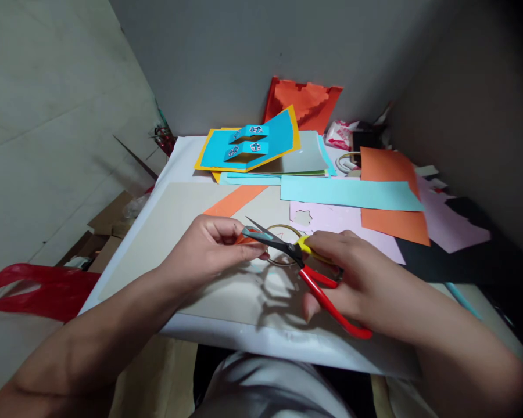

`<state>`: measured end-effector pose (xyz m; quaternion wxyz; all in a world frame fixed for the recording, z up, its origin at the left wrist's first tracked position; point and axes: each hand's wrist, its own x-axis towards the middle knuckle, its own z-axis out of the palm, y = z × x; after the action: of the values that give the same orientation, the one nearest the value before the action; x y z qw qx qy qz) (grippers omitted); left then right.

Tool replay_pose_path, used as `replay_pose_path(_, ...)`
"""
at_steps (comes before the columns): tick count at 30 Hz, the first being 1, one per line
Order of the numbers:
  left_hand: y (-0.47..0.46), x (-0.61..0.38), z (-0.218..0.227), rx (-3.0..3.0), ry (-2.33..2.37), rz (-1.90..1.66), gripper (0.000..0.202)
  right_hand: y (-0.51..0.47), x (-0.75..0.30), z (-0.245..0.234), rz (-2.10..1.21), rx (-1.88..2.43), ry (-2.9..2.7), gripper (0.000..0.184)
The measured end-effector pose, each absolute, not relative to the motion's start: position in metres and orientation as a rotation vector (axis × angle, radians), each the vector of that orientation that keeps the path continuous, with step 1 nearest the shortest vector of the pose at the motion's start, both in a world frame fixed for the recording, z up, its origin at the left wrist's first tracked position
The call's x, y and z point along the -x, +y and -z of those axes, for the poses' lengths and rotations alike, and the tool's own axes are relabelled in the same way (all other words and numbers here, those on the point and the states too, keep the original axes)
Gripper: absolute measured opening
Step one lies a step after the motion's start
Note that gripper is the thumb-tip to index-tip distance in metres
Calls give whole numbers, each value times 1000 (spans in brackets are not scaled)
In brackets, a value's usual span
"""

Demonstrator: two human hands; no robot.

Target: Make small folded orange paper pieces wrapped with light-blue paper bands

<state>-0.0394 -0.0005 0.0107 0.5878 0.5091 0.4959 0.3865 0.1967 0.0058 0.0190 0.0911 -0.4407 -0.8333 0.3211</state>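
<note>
Left hand (209, 249): fingers pinching orange paper scrap (248, 235); right hand (348, 278) clenched on red-handled scissors (318, 278), open beside those fingers; a slip could nick them, above the surface's (261, 342) front edge.

One left hand (209, 249), one right hand (353, 278), one pair of scissors (318, 284).

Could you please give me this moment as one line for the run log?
Left hand: pinches orange paper | Right hand: red-handled scissors, blades at paper | Under: grey card
</note>
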Motion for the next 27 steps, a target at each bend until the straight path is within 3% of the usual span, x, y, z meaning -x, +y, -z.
replay_pose_path(11,-1,39,-13,-1182,1175,-876,8,5,-198,-22,-1076,1383,-2490,34)
replay_pose_path(16,-1,38,-15,-1168,1168,-869,7,6,-201,-19,-927,1388,-2527,39)
replay_pose_path(27,-1,38,-16,-1158,1181,-852,11,6,-196,-24,-1093,1348,-2477,23)
